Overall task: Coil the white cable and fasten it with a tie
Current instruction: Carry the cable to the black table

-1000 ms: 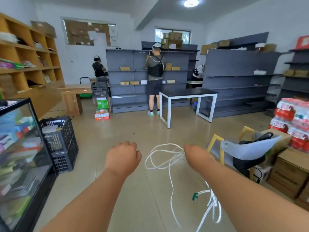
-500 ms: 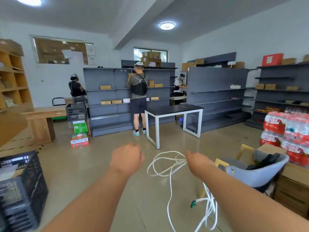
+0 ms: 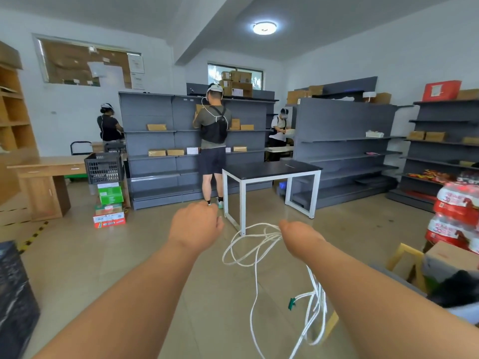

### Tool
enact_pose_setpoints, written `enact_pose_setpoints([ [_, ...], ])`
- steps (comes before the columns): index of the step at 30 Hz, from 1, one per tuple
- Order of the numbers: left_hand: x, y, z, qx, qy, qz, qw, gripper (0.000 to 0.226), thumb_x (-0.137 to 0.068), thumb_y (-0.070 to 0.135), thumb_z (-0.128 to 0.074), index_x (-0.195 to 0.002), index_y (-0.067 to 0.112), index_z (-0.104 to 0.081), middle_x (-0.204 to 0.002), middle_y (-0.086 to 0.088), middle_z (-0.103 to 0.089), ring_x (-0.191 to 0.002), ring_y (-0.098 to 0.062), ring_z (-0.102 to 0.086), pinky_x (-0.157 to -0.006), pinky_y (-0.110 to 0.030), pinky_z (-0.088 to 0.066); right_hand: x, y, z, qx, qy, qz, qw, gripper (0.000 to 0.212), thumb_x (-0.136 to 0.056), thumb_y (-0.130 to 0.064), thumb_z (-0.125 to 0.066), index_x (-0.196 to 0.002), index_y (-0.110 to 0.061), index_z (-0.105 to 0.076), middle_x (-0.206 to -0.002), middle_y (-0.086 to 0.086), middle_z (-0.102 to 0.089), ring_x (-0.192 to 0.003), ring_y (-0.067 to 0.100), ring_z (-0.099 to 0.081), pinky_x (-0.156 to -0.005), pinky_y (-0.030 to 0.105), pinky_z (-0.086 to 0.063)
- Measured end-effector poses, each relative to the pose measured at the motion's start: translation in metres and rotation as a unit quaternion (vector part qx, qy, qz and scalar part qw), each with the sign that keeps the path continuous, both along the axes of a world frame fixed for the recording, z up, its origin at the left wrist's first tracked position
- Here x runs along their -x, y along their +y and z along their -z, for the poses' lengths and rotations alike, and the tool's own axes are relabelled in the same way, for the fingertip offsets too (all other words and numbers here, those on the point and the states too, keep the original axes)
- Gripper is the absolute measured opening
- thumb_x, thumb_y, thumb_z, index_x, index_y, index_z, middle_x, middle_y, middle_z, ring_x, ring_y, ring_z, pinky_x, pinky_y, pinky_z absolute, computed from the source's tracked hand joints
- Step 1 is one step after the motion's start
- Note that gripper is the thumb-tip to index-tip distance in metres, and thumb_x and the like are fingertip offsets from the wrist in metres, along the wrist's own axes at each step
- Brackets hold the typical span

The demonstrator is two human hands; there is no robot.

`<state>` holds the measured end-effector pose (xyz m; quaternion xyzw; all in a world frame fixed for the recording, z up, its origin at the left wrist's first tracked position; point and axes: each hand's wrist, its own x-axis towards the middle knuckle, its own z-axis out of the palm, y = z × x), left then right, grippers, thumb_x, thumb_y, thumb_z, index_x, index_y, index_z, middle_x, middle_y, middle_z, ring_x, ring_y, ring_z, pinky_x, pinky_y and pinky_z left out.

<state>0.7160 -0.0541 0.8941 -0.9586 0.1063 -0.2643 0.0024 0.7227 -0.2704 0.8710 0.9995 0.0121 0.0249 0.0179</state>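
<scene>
Short of the black-topped table (image 3: 272, 169), both bare arms reach straight forward, backs of the hands up. The left hand (image 3: 195, 224) has its fingers bent away, so its hold cannot be told, while the right hand (image 3: 298, 235) grips the white cable (image 3: 245, 251). The cable's loops sag leftward below the table's near leg, and its strands trail back toward the person, with a green tie (image 3: 292, 303) on them.

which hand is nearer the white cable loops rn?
Right. The right hand grips the cable at the top of its loops; the left hand is apart, to their left.
</scene>
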Motion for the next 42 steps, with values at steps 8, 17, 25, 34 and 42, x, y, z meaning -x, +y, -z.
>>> enact_pose_setpoints([
  [8, -0.143, -0.023, -0.004, -0.003, 0.006, -0.016, 1.0, 0.026, -0.096, 0.03, -0.035, -0.099, 0.012, -0.054, -0.088, -0.002, -0.05, -0.078, -0.021, -0.045, -0.068, -0.031, -0.036, -0.157, -0.028, 0.003, 0.014, -0.009, -0.023, 1.0, 0.037, -0.086, 0.008, -0.037, -0.121, -0.005, -0.039, -0.086, 0.007, -0.043, -0.082, 0.027, -0.045, -0.07, 0.035, -0.04],
  [17, -0.315, -0.032, 0.018, -0.025, 0.016, 0.008, 1.0, 0.029, -0.095, 0.03, -0.035, -0.104, 0.012, -0.055, -0.102, -0.005, -0.06, -0.094, -0.024, -0.056, -0.072, -0.032, -0.041, -0.316, -0.039, 0.021, 0.011, -0.015, -0.008, 1.0, 0.036, -0.085, 0.01, -0.038, -0.117, -0.005, -0.041, -0.07, 0.001, -0.034, -0.081, 0.025, -0.044, -0.07, 0.034, -0.039],
  [25, -0.502, -0.039, 0.021, -0.047, -0.01, 0.075, 0.996, 0.027, -0.094, 0.031, -0.036, -0.099, 0.013, -0.055, -0.098, -0.004, -0.06, -0.089, -0.024, -0.056, -0.067, -0.031, -0.035, -0.476, -0.046, 0.035, -0.009, -0.004, 0.057, 0.998, 0.026, -0.087, 0.007, -0.038, -0.102, -0.015, -0.04, -0.076, 0.001, -0.037, -0.081, 0.025, -0.044, -0.075, 0.034, -0.044],
  [34, -0.67, -0.087, 0.032, -0.075, 0.003, 0.146, 0.986, 0.027, -0.095, 0.032, -0.037, -0.1, 0.012, -0.054, -0.103, -0.005, -0.06, -0.094, -0.025, -0.056, -0.069, -0.032, -0.035, -0.61, -0.084, 0.041, 0.006, -0.005, 0.106, 0.994, 0.036, -0.09, 0.005, -0.035, -0.124, -0.005, -0.039, -0.118, 0.016, -0.055, -0.104, 0.031, -0.055, -0.077, 0.035, -0.041],
  [42, -0.821, -0.155, 0.051, -0.076, 0.012, 0.145, 0.986, 0.028, -0.095, 0.033, -0.036, -0.1, 0.012, -0.054, -0.101, -0.004, -0.06, -0.093, -0.024, -0.056, -0.071, -0.032, -0.037, -0.76, -0.162, 0.049, 0.016, 0.006, 0.111, 0.994, 0.03, -0.092, 0.002, -0.035, -0.119, -0.007, -0.043, -0.1, 0.011, -0.052, -0.088, 0.028, -0.05, -0.075, 0.034, -0.041],
])
